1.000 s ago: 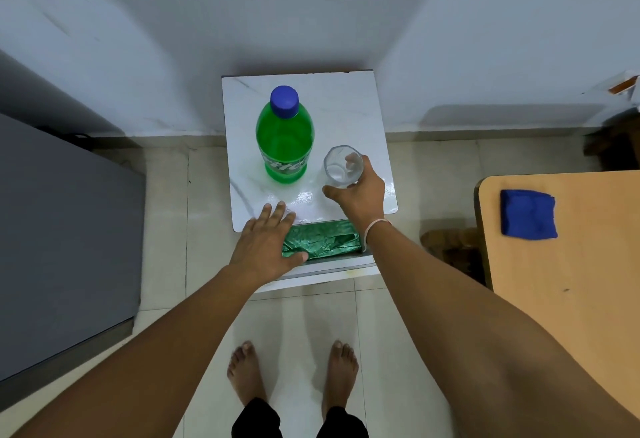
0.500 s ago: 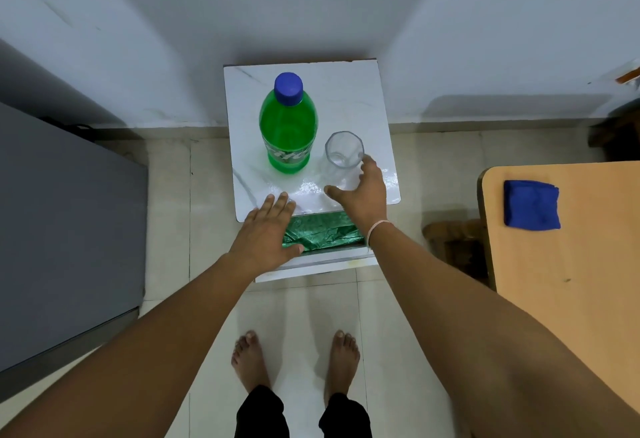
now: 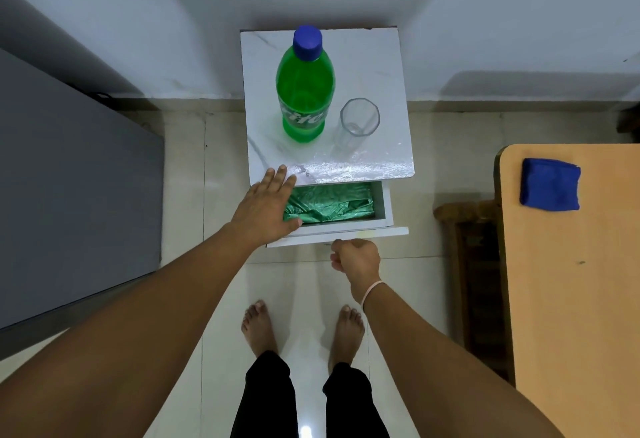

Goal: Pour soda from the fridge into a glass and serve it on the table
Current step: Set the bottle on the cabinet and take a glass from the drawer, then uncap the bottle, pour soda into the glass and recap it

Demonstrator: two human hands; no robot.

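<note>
The green plastic soda bottle (image 3: pixel 305 91) with a blue cap stands upright on the white marble-patterned cabinet top (image 3: pixel 377 57); the empty clear drinking glass (image 3: pixel 358 119) stands just beside it, untouched. The left hand (image 3: pixel 266 207) lies flat, fingers spread, across the cabinet's front left corner and the open drawer (image 3: pixel 386 207), holding nothing. The right hand (image 3: pixel 356 259) is curled into a loose fist at the drawer front, empty. A folded blue cloth (image 3: pixel 550 184) rests on the wooden table (image 3: pixel 571 282).

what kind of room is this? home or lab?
Most likely a home, a dining or kitchen corner. A white side cabinet with an open drawer stands against the wall on a tiled floor, a wooden table sits to the right, and the person is barefoot.
</note>
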